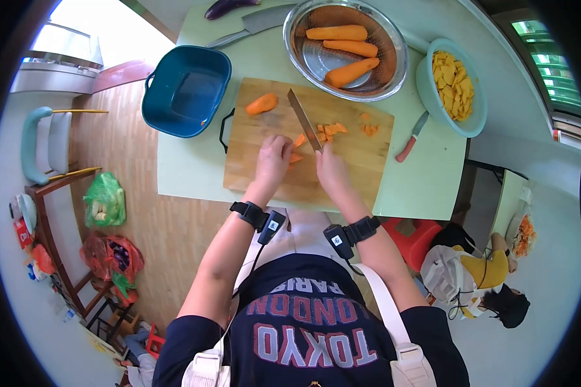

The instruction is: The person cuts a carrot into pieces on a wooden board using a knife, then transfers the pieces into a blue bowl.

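My right hand [330, 169] is closed round the handle of a knife [305, 121], whose blade points up and to the left over the wooden cutting board [258, 174]. Left of the blade, my left hand [275, 157] has its fingers bent together on a piece of carrot [296, 157]. Cut carrot pieces [330, 131] lie just right of the blade, and smaller bits [368, 129] sit farther right. A thick carrot chunk [262, 104] rests near the board's upper left corner.
Behind the board stands a metal bowl [394, 77] with several carrots. A blue basin [186, 90] is at left, a bowl of yellow slices [481, 116] at right. A small knife [412, 137] and a cleaver [265, 20] lie on the table. Another person [497, 277] is at lower right.
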### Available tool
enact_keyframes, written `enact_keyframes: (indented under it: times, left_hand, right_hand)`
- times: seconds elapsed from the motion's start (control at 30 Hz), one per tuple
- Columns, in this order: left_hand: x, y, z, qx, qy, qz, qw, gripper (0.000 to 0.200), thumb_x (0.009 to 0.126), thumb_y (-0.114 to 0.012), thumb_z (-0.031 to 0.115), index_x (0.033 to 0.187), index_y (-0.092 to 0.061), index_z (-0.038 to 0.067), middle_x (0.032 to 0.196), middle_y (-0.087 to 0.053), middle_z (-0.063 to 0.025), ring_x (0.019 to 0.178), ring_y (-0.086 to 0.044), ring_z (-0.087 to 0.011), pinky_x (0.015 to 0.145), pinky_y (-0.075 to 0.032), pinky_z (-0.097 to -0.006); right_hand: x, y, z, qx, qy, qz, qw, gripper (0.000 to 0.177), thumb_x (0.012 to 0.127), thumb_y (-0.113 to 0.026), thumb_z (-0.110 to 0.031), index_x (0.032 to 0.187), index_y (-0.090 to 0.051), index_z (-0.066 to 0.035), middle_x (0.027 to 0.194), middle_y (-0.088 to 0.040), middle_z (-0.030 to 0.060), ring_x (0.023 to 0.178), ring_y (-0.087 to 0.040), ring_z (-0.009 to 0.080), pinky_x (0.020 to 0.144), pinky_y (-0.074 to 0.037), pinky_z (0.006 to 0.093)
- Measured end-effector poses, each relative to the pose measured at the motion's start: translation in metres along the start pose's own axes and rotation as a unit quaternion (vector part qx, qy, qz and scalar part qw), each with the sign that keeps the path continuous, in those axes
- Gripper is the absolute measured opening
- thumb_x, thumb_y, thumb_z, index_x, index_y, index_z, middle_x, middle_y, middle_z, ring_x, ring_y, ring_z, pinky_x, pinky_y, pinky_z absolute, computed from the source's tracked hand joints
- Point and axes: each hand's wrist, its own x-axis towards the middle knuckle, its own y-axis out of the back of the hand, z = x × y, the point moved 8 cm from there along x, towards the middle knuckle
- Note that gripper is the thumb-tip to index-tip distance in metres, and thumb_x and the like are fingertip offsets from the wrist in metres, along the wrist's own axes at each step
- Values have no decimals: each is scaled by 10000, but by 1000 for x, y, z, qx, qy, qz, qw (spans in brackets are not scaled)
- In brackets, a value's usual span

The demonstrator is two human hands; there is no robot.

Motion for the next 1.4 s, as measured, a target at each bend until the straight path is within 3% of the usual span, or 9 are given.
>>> enact_keyframes:
  times: [0.13,0.5,0.6,0.8,0.97,1.03,1.23,1.4]
  left_hand:
    - [-2,-4,14,46,-54,3,997,52,755,-615,26,796,-586,15,800,-584,-136,717,-565,-324,655,-467,-379]
    - [3,-15,10,75,-38,-28,996,23,737,-579,8,755,-590,18,763,-588,-150,743,-563,-348,679,-459,-406]
    - [3,-14,9,79,-39,-32,996,27,744,-571,10,759,-591,18,766,-589,-151,738,-565,-348,670,-461,-407]
    - [5,-14,14,34,-31,-23,999,43,733,-605,41,769,-586,28,746,-575,-153,719,-559,-347,656,-462,-421]
    - [4,6,8,-1,34,-39,999,96,725,-638,82,795,-593,34,769,-574,-145,741,-556,-348,662,-462,-416]
    - [-5,13,22,63,-74,-79,992,126,720,-649,100,818,-596,42,804,-574,-123,788,-553,-326,687,-454,-404]
    - [-22,15,24,158,-65,-77,982,143,675,-640,66,810,-597,53,832,-576,-100,842,-543,-294,729,-431,-383]
    - [-19,14,13,177,-36,-78,980,156,664,-647,62,812,-600,53,841,-582,-109,835,-545,-304,713,-443,-389]
  right_hand:
    - [-13,3,-12,-2,-5,-18,1000,217,925,-424,-227,899,-441,-12,644,-600,218,604,-594,407,529,-467,500]
    - [0,-11,-21,-36,-10,-71,997,216,920,-420,-199,910,-445,15,700,-622,230,674,-629,384,584,-500,470]
    - [4,-16,-19,-26,12,-12,1000,230,923,-428,-224,880,-446,1,618,-596,216,599,-606,390,520,-476,484]
    - [3,-20,-1,44,20,39,998,239,924,-435,-236,892,-436,1,625,-579,242,600,-575,428,518,-447,505]
    - [-25,0,23,23,-19,20,999,244,927,-429,-245,898,-426,-3,616,-579,236,589,-573,428,523,-444,519]
    - [-36,7,18,9,9,-4,1000,232,922,-440,-242,898,-433,-11,591,-576,219,562,-576,412,505,-451,498]
    - [-46,9,11,-10,63,-38,997,207,918,-459,-223,856,-426,-29,580,-559,212,550,-559,412,491,-424,503]
    - [-46,11,32,-12,32,-25,999,217,919,-457,-234,863,-433,-26,587,-564,209,562,-563,413,500,-427,507]
